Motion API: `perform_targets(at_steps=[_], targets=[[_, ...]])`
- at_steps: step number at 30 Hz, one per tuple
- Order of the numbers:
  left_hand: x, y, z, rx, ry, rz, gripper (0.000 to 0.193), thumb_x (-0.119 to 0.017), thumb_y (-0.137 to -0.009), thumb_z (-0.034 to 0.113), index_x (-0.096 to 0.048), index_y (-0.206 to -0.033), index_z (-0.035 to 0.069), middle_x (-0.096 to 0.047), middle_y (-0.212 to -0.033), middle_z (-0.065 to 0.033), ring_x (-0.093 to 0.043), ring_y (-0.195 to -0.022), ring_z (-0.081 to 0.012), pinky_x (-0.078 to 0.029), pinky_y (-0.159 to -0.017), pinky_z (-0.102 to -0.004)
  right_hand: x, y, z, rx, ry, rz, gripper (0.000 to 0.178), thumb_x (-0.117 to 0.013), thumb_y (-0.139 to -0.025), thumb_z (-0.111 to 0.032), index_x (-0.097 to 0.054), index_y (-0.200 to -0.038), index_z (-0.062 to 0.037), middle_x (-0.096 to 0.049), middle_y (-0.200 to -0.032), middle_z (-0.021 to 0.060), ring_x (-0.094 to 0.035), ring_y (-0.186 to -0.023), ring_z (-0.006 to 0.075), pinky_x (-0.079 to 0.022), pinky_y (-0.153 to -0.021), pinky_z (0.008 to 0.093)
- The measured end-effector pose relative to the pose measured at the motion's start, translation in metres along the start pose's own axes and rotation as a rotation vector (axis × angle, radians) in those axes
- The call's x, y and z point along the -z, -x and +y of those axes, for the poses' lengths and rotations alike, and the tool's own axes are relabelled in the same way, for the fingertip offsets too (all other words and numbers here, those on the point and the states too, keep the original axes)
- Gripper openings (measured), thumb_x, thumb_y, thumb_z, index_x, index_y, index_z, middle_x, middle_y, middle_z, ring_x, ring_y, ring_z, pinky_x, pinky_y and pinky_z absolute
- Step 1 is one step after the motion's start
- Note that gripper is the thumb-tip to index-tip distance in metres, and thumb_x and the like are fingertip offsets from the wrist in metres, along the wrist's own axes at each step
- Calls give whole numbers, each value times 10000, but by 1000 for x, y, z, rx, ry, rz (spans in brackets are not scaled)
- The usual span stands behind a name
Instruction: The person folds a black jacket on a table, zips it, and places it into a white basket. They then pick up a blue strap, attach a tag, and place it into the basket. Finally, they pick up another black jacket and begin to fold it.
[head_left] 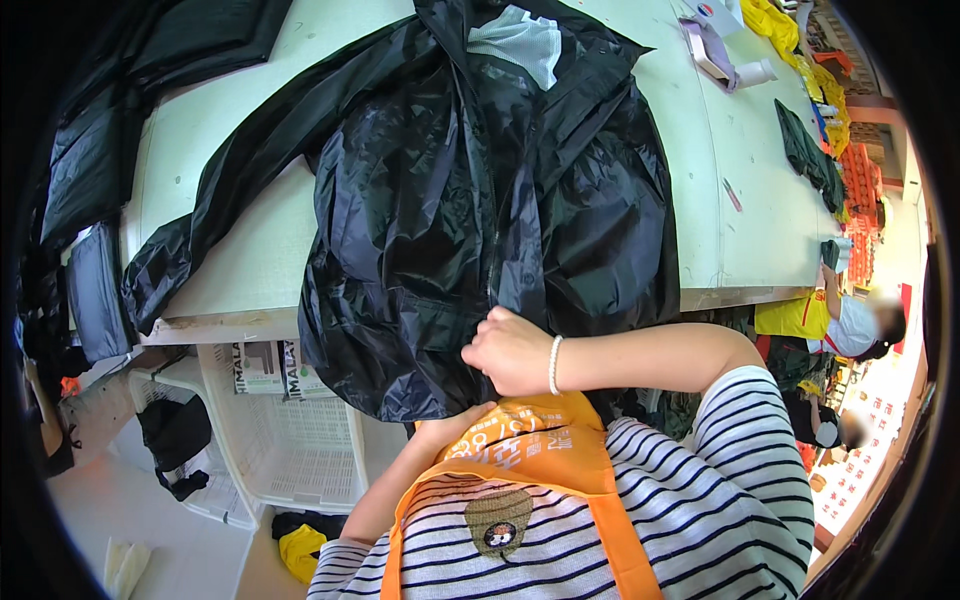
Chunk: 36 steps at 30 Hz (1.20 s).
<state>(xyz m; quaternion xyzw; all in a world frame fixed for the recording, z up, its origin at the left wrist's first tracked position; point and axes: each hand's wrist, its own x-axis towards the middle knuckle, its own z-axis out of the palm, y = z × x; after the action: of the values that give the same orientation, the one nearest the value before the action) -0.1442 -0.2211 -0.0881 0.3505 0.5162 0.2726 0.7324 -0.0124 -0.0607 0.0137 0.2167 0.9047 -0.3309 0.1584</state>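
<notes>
A shiny black jacket [400,200] lies front up on the pale table, its lower part hanging over the near edge toward me. Down its middle runs a front zipper [493,262], beside a placket with snap buttons. My right hand [512,352], with a beaded bracelet at the wrist, is closed in a pinch on the jacket front at the zipper line. Lower down, my left hand [455,428] grips the hem at the bottom of the front opening; its fingertips are hidden by the fabric. White mesh lining [515,45] shows at the collar.
Folded black garments [100,150] are piled at the left table end. White plastic baskets [300,450] stand below the table. A phone on a stand [706,50], a small red tool [733,195] and dark green cloth [808,155] lie right. Co-workers [850,325] sit at far right.
</notes>
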Motion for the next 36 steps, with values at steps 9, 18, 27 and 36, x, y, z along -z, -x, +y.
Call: perform_targets(at_steps=[9, 18, 27, 36], targets=[[9, -15, -63, 57, -241, 328, 818, -760, -719, 408, -394, -1320, -10, -442, -1327, -211, -405, -1247, -320, -315, -1042, -356, 24, 16, 61, -203, 148, 404, 67, -631, -730, -139, -572, -718, -110, -592, -749, 46, -553, -858, 234, -356, -830, 395], [16, -36, -105, 425, -333, 219, 840, -717, -734, 510, -420, -1326, -8, -469, -1327, -216, -438, -1240, -295, -343, -1030, -326, 138, -37, 205, -477, 415, 878, 72, -647, -780, -176, -596, -775, -126, -618, -826, 22, -553, -950, 223, -360, -859, 408], [7, -25, -91, 368, -457, 275, 749, -706, -773, 465, -465, -1289, -22, -485, -1324, -197, -461, -1210, -285, -363, -1004, -326, 187, -121, 266, -426, 435, 971, 84, -664, -770, -202, -638, -788, -125, -611, -878, 2, -558, -927, 213, -389, -813, 381], [22, 3, -116, 609, -196, 337, 591, -773, -725, 390, -603, -1157, 25, -616, -1146, -147, -590, -1016, -242, -443, -918, -320, 192, -63, 284, -326, -246, 1359, 198, -698, -808, -249, -652, -817, -57, -603, -798, 75, -602, -750, 188, -485, -698, 318]])
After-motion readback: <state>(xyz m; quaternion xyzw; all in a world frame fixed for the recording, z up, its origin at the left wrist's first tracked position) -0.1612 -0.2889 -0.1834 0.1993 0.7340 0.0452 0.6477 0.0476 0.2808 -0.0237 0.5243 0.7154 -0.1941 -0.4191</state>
